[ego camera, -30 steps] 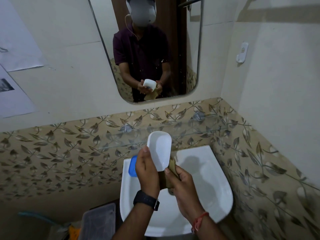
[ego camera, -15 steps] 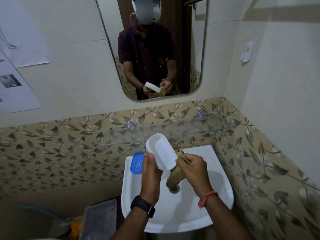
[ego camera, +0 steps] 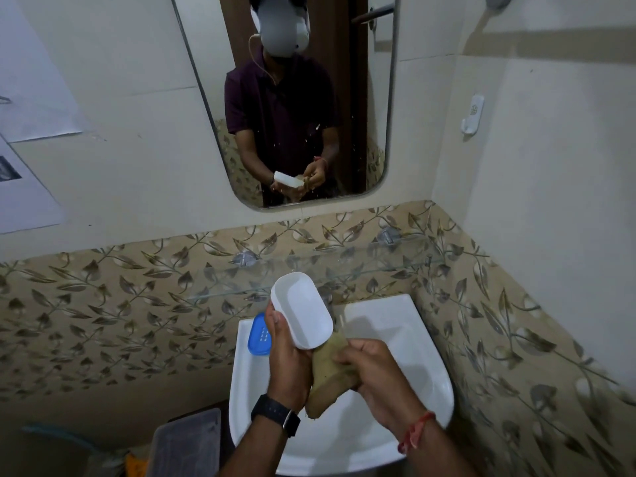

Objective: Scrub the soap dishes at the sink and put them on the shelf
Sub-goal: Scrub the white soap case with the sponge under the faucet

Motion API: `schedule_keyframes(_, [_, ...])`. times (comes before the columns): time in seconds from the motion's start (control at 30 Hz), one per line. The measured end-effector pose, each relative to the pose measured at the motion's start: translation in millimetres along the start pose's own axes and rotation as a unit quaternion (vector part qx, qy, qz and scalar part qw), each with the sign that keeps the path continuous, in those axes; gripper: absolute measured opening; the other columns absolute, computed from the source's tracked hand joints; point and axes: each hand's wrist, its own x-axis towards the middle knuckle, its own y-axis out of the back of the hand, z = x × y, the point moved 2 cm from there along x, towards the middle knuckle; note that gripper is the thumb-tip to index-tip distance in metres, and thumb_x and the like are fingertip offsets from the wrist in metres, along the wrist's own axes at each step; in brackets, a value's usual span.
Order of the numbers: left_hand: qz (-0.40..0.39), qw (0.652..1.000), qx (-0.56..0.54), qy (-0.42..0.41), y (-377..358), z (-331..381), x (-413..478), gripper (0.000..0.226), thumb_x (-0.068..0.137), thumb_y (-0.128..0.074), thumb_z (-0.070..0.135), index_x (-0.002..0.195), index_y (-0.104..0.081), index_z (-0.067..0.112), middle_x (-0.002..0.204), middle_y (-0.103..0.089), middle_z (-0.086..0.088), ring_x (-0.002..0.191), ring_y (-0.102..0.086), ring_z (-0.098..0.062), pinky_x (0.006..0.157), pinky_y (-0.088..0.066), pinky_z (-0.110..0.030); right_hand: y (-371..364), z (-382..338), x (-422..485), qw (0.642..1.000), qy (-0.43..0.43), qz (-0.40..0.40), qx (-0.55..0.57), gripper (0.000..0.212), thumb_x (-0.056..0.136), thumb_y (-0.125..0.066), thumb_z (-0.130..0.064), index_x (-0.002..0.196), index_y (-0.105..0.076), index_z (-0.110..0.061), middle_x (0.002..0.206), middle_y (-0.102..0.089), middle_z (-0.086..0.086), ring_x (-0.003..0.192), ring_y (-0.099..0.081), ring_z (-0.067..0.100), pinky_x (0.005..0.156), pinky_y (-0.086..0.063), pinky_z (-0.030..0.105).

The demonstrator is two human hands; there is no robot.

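Your left hand [ego camera: 287, 356] gripped the white dish [ego camera: 303, 309] from below, thumb and fingers curled round its near end, with the hollow side tilted toward you above the sink [ego camera: 395, 339]. Just right of it, the tan scrubber [ego camera: 330, 370] touched the dish's near rim, and your right hand [ego camera: 375, 376] pinched it in curled fingers. To scrub well, you probably needed to brace the dish firmly and work the scrubber into the hollow and round its corners. Staying over the basin would have kept any drips inside it. The smooth plastic could have slipped, so your left grip mattered.

Papers [ego camera: 31, 80] hung on the far left wall, and a grey tub [ego camera: 187, 442] sat near, left of the sink. A blue dish [ego camera: 258, 335] lay on the sink's far left corner. The glass shelf [ego camera: 378, 259] ran along the leaf-patterned tiles just beyond, with neither dish on it yet. A mirror [ego camera: 361, 98] hung above, and a white hook [ego camera: 473, 113] was on the right wall.
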Motion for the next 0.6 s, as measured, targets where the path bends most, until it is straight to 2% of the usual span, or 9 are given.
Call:
schedule_keyframes(0.07, [-0.010,1.000,0.023,-0.019,-1.1,2.7,-1.8,0.075,0.089,-0.042,0.065,0.155,-0.035,0.031,0.154,-0.047,-0.018,0.141,-0.044,-0.044,0.118,-0.030,-0.064,5.8,-9.3,0.5,0.999,0.003,0.008,0.039,0.017,0.089,-0.056,0.004,0.086,-0.067,0.016,0.080,-0.066,0.025,0.073,-0.059,0.034,0.072,-0.044,0.042])
schedule_keyframes(0.17, [-0.022,0.995,0.050,-0.088,-3.0,8.9,-3.0,0.059,0.096,-0.039,0.055,0.153,-0.035,0.042,0.155,-0.048,-0.009,0.139,-0.049,-0.036,0.115,-0.037,-0.060,15.4,-21.8,1.4,0.991,0.021,0.010,0.132,0.024,0.093,-0.049,0.009,0.084,-0.071,0.011,0.075,-0.070,0.026,0.063,-0.070,0.029,0.060,-0.058,0.034])
schedule_keyframes(0.3, [-0.037,0.983,0.103,-0.148,-7.6,9.9,-4.0,0.048,0.102,-0.036,0.046,0.150,-0.036,0.049,0.156,-0.045,-0.004,0.137,-0.050,-0.036,0.112,-0.042,-0.059,8.6,-12.6,-6.5,0.990,-0.025,-0.044,0.129,0.021,0.093,-0.051,0.009,0.094,-0.072,0.011,0.083,-0.072,0.025,0.069,-0.071,0.027,0.063,-0.057,0.033])
schedule_keyframes(0.4, [-0.035,0.977,0.120,-0.173,-8.5,10.7,-5.4,0.056,0.094,-0.048,0.053,0.148,-0.035,0.053,0.154,-0.046,-0.005,0.130,-0.056,-0.032,0.103,-0.052,-0.055,2.2,-7.4,-10.3,0.980,-0.063,-0.084,0.167,0.020,0.091,-0.053,0.011,0.099,-0.071,0.013,0.084,-0.074,0.023,0.068,-0.073,0.024,0.057,-0.057,0.030])
schedule_keyframes(0.53, [-0.049,0.968,0.156,-0.190,-6.7,15.6,-7.1,0.072,0.087,-0.061,0.065,0.150,-0.031,0.052,0.153,-0.047,0.006,0.133,-0.055,-0.021,0.099,-0.055,-0.039,15.4,-14.1,-6.2,0.963,-0.064,-0.007,0.262,0.022,0.091,-0.052,0.006,0.084,-0.073,0.008,0.080,-0.071,0.021,0.063,-0.071,0.023,0.058,-0.058,0.029])
schedule_keyframes(0.6, [-0.055,0.962,0.181,-0.198,-4.0,16.7,-7.3,0.073,0.085,-0.063,0.066,0.150,-0.030,0.054,0.151,-0.048,0.013,0.132,-0.056,-0.015,0.095,-0.056,-0.035,27.3,-17.9,-3.4,0.951,-0.022,0.050,0.304,0.020,0.092,-0.053,0.005,0.090,-0.073,0.005,0.080,-0.075,0.020,0.067,-0.074,0.022,0.058,-0.061,0.029])
